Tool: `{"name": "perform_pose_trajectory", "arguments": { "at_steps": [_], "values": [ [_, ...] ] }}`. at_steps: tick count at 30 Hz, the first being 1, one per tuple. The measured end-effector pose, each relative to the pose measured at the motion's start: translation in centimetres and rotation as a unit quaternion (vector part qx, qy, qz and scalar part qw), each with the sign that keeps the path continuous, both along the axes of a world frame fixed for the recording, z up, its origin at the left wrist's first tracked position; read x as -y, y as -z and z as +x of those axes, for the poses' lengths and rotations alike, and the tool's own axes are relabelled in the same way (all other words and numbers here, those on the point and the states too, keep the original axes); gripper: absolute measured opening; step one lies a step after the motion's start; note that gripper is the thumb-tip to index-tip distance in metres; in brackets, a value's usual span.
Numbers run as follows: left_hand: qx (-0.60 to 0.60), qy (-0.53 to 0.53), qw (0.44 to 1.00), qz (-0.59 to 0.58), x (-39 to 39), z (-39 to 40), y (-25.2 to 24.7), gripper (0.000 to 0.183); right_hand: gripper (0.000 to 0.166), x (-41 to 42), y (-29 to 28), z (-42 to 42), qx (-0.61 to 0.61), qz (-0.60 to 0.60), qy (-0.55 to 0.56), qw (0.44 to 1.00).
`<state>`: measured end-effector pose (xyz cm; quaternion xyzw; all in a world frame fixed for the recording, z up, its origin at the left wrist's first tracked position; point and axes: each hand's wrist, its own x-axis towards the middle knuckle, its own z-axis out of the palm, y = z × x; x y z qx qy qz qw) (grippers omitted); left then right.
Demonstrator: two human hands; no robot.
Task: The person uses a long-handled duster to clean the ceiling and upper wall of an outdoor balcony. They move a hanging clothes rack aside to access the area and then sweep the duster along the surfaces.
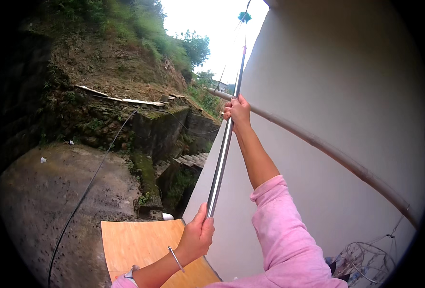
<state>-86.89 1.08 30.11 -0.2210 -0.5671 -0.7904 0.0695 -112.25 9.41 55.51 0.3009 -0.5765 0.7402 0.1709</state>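
Observation:
My left hand [197,235], with a metal bangle [176,258] at its wrist, grips the lower end of a long shiny metal pole [221,165]. Farther up, my right hand [240,111] is closed around the same pole. The pole slants up and away, ending in a darker, thinner section with a pinkish tip. Beyond the tip, against the bright sky, is a small green tuft [244,17]; whether it is joined to the pole I cannot tell. Behind my right hand, a long bamboo-like rod [306,138] crosses in front of the wall.
A pale plastered wall [342,82] fills the right side. A wire hanging rack [369,261] hangs low at the right. Below are a plywood board [144,241], concrete ground [86,180] and a black cable [86,192]. A planted slope [115,54] rises behind.

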Motion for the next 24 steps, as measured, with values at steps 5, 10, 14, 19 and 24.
{"name": "perform_pose_trajectory", "arguments": {
  "at_steps": [5, 10, 14, 19, 24],
  "values": [
    [-0.078, -0.05, 0.991, -0.093, 1.4, -0.2, 4.7, 0.048, 0.02, -3.4, 1.6, 5.7, -0.052, -0.053, 0.035, 0.997],
    [-0.15, -0.189, 0.949, -0.204, 4.8, -0.3, 11.2, 0.046, 0.047, -1.4, 6.5, 12.0, -0.108, -0.102, 0.042, 0.988],
    [-0.201, -0.204, 0.938, -0.195, 4.2, 0.6, 10.9, 0.047, 0.05, -2.1, 6.5, 13.1, -0.116, -0.098, 0.024, 0.988],
    [0.011, -0.106, 0.982, -0.158, 3.8, 6.7, 16.6, 0.046, 0.046, -0.6, 15.0, 12.1, 0.023, -0.072, 0.048, 0.996],
    [0.099, -0.123, 0.98, -0.122, 6.0, 15.4, 19.6, 0.043, 0.051, 3.3, 25.5, 12.6, 0.132, -0.018, 0.011, 0.991]
  ]
}}
